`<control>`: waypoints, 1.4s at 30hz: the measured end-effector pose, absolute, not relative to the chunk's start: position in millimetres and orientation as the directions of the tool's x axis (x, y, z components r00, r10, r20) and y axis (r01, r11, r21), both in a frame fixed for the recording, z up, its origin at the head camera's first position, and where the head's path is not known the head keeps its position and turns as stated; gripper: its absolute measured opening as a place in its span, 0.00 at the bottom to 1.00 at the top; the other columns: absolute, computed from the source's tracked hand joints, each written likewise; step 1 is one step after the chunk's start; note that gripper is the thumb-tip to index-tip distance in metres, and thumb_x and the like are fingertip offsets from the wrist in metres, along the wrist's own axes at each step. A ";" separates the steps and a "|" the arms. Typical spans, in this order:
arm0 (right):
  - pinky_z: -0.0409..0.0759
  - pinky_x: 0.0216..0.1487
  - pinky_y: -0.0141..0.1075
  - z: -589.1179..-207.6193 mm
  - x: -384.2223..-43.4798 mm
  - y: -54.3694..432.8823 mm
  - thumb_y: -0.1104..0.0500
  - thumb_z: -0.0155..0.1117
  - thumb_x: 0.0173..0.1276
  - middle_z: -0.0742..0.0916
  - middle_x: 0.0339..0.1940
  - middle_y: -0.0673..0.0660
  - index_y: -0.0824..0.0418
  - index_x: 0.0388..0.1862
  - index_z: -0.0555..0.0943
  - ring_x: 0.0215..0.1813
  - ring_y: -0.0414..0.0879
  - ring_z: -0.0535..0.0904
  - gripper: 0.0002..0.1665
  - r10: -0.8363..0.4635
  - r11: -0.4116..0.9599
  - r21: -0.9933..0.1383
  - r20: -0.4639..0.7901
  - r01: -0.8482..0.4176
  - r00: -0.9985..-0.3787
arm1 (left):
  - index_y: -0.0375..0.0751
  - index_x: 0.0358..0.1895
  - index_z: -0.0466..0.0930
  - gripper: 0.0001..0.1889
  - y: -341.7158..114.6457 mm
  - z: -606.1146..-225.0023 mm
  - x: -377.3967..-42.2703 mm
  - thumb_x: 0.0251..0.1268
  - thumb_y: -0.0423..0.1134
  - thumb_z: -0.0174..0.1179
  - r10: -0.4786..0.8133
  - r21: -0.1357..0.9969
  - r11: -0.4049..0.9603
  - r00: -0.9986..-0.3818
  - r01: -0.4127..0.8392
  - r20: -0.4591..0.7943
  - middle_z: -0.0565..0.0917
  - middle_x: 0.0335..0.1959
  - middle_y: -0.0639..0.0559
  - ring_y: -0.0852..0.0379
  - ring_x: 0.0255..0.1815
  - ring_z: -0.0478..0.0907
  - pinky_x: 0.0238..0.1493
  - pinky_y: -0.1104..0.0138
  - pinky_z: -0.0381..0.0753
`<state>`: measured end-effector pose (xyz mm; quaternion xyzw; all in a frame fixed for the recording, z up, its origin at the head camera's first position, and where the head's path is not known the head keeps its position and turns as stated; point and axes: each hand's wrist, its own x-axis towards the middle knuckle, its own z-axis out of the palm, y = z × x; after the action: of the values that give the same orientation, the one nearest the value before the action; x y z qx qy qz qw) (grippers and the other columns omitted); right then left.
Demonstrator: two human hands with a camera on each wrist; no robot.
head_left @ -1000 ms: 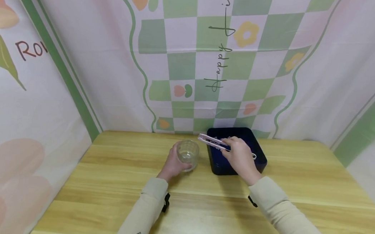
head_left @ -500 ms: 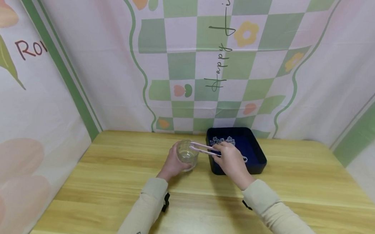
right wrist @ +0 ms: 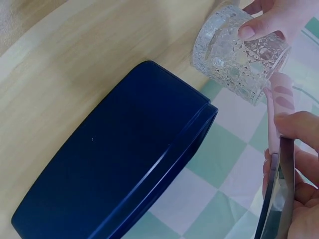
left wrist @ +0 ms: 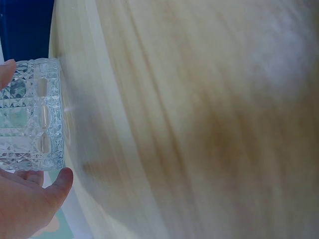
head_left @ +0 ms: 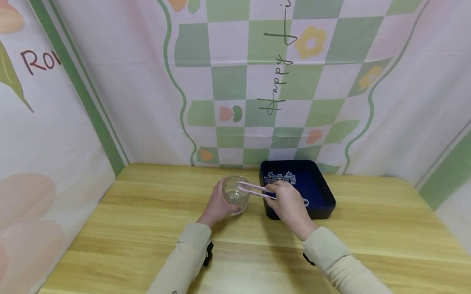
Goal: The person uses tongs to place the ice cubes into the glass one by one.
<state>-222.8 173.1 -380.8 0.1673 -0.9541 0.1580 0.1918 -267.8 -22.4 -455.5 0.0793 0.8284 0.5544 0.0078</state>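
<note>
My left hand [head_left: 217, 203] grips a clear cut-glass tumbler [head_left: 232, 196] that stands on the table left of the tray. Its thumb lies along the near side of the glass. In the left wrist view, the tumbler [left wrist: 30, 114] shows its diamond pattern. My right hand [head_left: 288, 204] holds pink-tipped tongs [head_left: 253, 185], their tips pointing left over the tumbler's mouth. In the right wrist view, the pink end of the tongs [right wrist: 281, 99] is right at the rim of the glass [right wrist: 234, 55]. I cannot tell whether the tips hold anything.
A dark blue square tray [head_left: 322, 213] stands at the back right, partly under my right hand. Several clear, ice-like pieces [head_left: 289, 178] lie in its far left part. Behind the wooden table [head_left: 252, 274] hangs a patterned curtain [head_left: 227, 83].
My right hand has moved left from above the tray, bringing the tongs' tips over the tumbler. The clear pieces in the tray are now uncovered. My left hand stays on the glass.
</note>
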 end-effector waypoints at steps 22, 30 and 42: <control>0.85 0.40 0.44 -381.0 -222.8 173.0 0.62 0.74 0.53 0.87 0.37 0.61 0.66 0.42 0.86 0.40 0.53 0.83 0.16 -0.256 0.896 -0.239 0.412 -0.375 -0.875 | 0.40 0.72 0.53 0.54 -23.1 -457.5 -269.0 0.36 0.26 0.74 0.142 0.925 0.364 -0.988 0.107 0.058 0.65 0.68 0.37 0.38 0.67 0.66 0.70 0.44 0.65; 0.85 0.41 0.46 -375.5 -226.3 180.4 0.63 0.74 0.52 0.87 0.39 0.63 0.67 0.42 0.85 0.41 0.56 0.83 0.17 -0.235 0.896 -0.254 0.425 -0.364 -0.874 | 0.39 0.71 0.53 0.53 -23.6 -458.0 -268.0 0.35 0.26 0.73 0.135 0.922 0.372 -0.989 0.104 0.057 0.66 0.66 0.35 0.36 0.66 0.66 0.69 0.42 0.65; 0.82 0.41 0.52 -361.5 -240.1 209.1 0.63 0.71 0.54 0.86 0.41 0.68 0.70 0.45 0.84 0.41 0.61 0.82 0.19 -0.135 0.919 -0.285 0.422 -0.273 -0.896 | 0.41 0.71 0.54 0.53 -21.8 -455.1 -268.1 0.36 0.28 0.74 0.116 0.909 0.407 -0.992 0.093 0.049 0.66 0.65 0.35 0.36 0.66 0.67 0.68 0.42 0.67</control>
<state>-240.1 209.1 -361.5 0.1065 -0.9586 0.1711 0.2012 -268.1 -21.8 -455.1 0.0623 0.8386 0.5410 0.0108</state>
